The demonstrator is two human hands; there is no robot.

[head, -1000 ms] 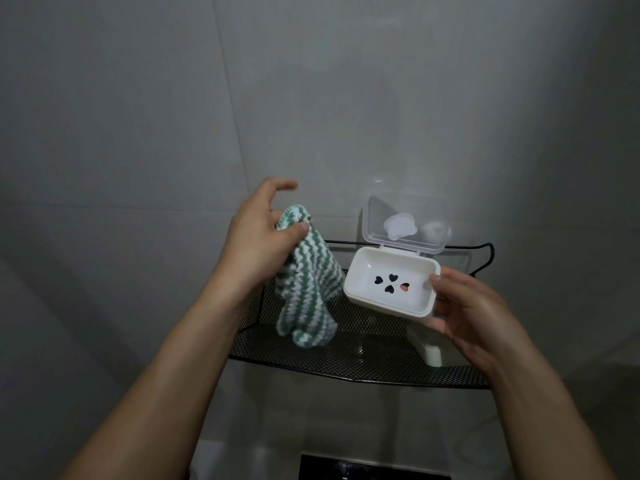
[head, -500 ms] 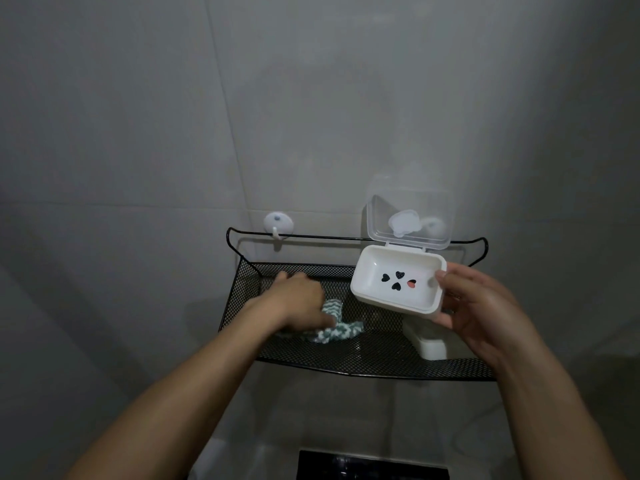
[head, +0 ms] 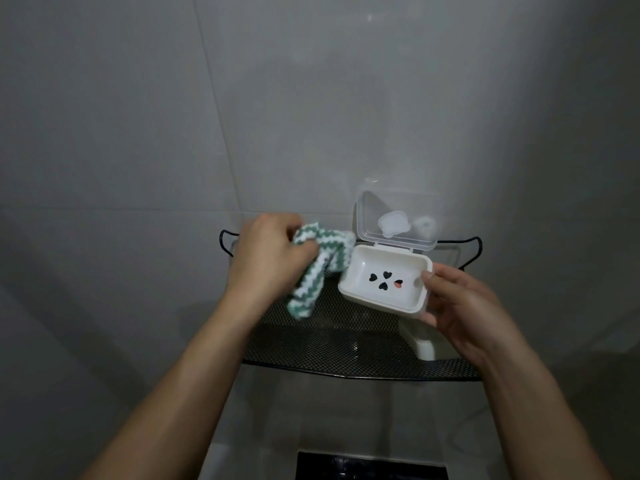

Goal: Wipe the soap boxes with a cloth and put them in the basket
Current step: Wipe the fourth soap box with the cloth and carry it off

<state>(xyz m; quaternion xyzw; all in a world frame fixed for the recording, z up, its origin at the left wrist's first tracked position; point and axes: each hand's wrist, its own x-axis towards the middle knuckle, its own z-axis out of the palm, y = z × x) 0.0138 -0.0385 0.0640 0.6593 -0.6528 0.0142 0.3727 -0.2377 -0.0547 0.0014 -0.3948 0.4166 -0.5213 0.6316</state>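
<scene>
Left hand [head: 268,252] around one striped cloth [head: 313,271], right hand [head: 464,306] gripping one open soap box [head: 384,282].

No readable text anywhere (only heart-shaped holes in the soap box [head: 385,279]).

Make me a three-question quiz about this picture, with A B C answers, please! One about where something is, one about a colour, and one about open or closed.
1. Where is the soap box?
A. in the right hand
B. lying on the floor
C. hanging on the wall

2. What colours is the cloth?
A. red and black
B. green and white
C. plain yellow

3. How is the soap box's lid?
A. shut
B. taken off
C. open, standing up

Answers:
1 A: the right hand grips its end above the basket.
2 B: green and white stripes hang from the left hand.
3 C: the clear lid stands up behind the tray.
</scene>
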